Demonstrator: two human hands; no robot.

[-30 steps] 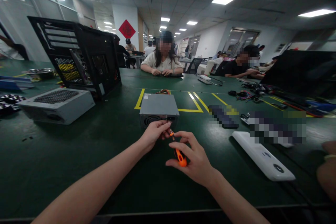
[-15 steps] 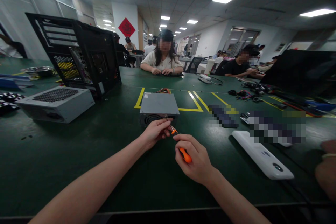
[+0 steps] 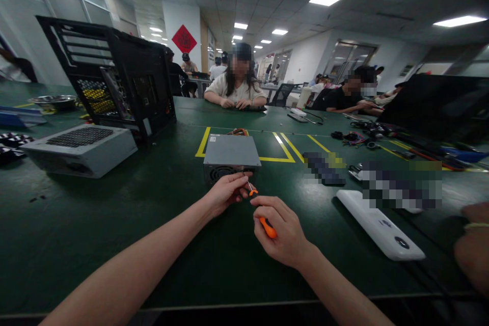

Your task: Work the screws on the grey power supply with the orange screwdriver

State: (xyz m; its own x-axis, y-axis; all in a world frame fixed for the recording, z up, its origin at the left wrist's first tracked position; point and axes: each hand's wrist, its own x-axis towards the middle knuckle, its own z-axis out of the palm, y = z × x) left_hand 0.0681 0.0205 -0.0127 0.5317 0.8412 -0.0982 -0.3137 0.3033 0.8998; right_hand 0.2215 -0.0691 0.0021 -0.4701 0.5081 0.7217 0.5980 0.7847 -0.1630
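Observation:
A grey computer power supply (image 3: 232, 150) lies in front of me, its fan side facing me. My right hand (image 3: 280, 229) is closed around the orange and black handle of a screwdriver (image 3: 270, 228), whose thin shaft slants up and left. At the near face of the power supply, my left hand (image 3: 226, 194) is closed with thumb and fingers around the front of that shaft. Those fingers cover the screwdriver's tip, so I cannot tell whether it touches the power supply or whether a screw is there.
A second power supply (image 3: 82, 150) and a black computer case (image 3: 130, 81) stand to the left. On the right lie a white power strip (image 3: 378, 224), a blurred dark object (image 3: 324, 168) and cables (image 3: 351, 137). A co-worker (image 3: 237, 86) sits opposite; another person's hand (image 3: 473, 244) shows at the right edge.
Both hands and the screwdriver hold almost the same place, with only a tiny shift of the right hand. The view has moved very slightly.

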